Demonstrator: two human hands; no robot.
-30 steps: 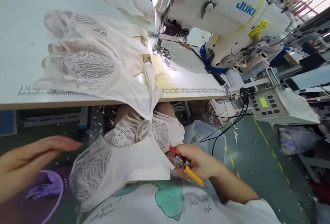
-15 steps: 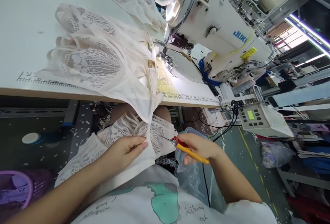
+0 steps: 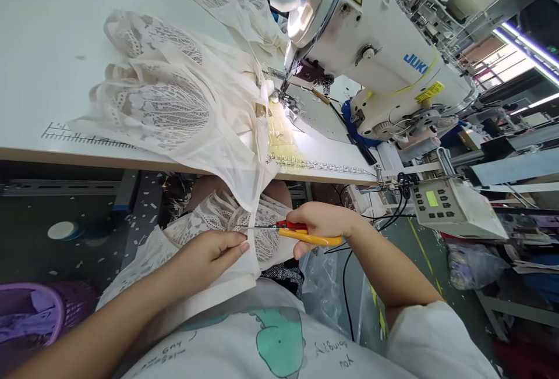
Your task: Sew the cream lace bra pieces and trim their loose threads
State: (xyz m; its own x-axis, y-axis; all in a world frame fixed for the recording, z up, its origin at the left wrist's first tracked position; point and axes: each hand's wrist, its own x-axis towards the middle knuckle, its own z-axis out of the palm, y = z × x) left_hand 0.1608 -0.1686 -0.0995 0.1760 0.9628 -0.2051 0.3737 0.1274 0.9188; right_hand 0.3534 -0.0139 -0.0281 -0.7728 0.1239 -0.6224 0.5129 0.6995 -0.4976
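My left hand (image 3: 220, 252) pinches the edge of a white lace bra (image 3: 198, 219) that lies across my lap. Wrapped in my right hand (image 3: 321, 225) is a pair of scissors (image 3: 309, 238) with one orange and one red handle. Their thin blades cross the narrow white strip just above my left fingertips; whether they are fully closed is hard to see. From that strip the fabric runs up to a second lace bra (image 3: 170, 105) draped over the table edge.
A white sewing machine (image 3: 371, 29) stands on the white table (image 3: 52, 35), its lamp lit. More lace pieces (image 3: 231, 9) lie at the back. A control box (image 3: 456, 207) hangs at the right. On the floor are a purple basket (image 3: 65, 303) and a clear plastic bag (image 3: 321, 291).
My right hand has moved left and slightly up, bringing the scissor blades across the strip. The scissors now lie more level. My left hand keeps its pinch, and the view has shifted a little.
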